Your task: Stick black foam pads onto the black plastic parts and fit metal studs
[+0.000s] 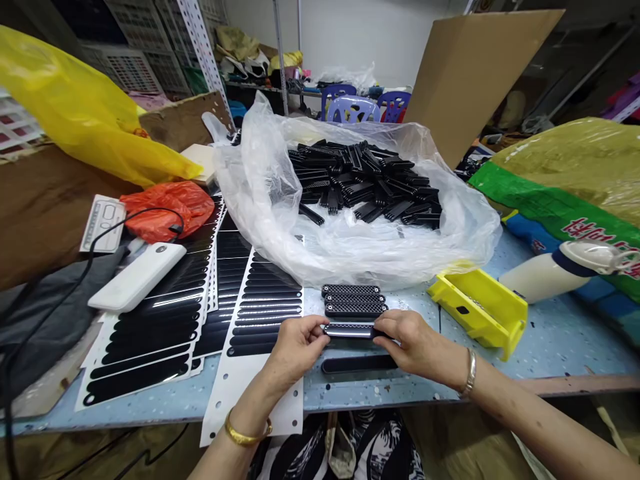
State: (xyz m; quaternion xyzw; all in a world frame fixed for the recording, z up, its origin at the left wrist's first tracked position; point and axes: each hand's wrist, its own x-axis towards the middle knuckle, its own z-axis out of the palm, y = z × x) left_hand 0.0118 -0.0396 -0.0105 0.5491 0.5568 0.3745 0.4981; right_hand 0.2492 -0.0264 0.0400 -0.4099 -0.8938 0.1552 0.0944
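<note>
The table [453, 393] is crowded. A clear plastic bag [450, 227] of loose black grilles [365, 177] sits ahead of you, sheets of black strips [260, 313] lie to the left, and a yellow plastic holder [477, 310] lies to the right. Your left hand [297, 347] and right hand [415, 343] pinch a black grille [350, 331] from its two ends, fingers closed on it, just above the table. Three more grilles [354, 300] lie just ahead, with a black bar [359, 364] below. Risks: a weak pinch drops the piece; a wrist bumps the row out of line; the bag slumps onto the row.
</note>
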